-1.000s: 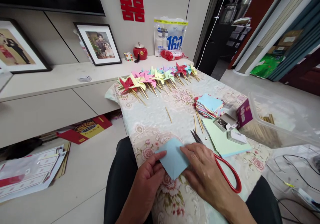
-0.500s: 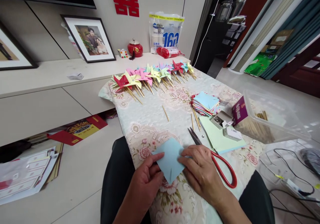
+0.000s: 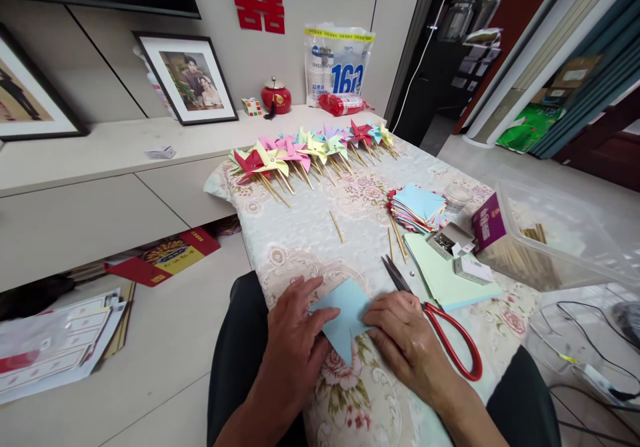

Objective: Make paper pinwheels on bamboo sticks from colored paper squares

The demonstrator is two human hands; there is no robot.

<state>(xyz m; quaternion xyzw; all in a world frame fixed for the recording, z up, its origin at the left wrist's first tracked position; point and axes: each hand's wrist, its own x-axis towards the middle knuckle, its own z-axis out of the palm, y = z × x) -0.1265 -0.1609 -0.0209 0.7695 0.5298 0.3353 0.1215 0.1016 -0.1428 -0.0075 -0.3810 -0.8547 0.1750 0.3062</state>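
A light blue paper square [image 3: 346,304], cut in from its corners, lies on the flowered cloth in front of me. My left hand [image 3: 295,337] holds its left side, index finger across the paper and thumb just below; the other fingers are stretched out. At the right corner, my right hand [image 3: 405,340] has its fingers curled together around the paper's edge, which they partly hide. Scissors with red handles [image 3: 453,340] lie against the outside of my right hand, black blades pointing away and slightly spread.
Finished paper pinwheels [image 3: 310,150] line the table's far edge. To the right are cut paper squares [image 3: 419,202], green sheets [image 3: 440,287], a small box of metal pins [image 3: 447,242] and a clear bin of sticks [image 3: 530,254]. One loose stick [image 3: 337,227] lies mid-table.
My left hand has turned and its fingers have spread out farther over the paper's left side. The paper's lower right cut now gapes wider under my right fingers. The view has shifted slightly left.
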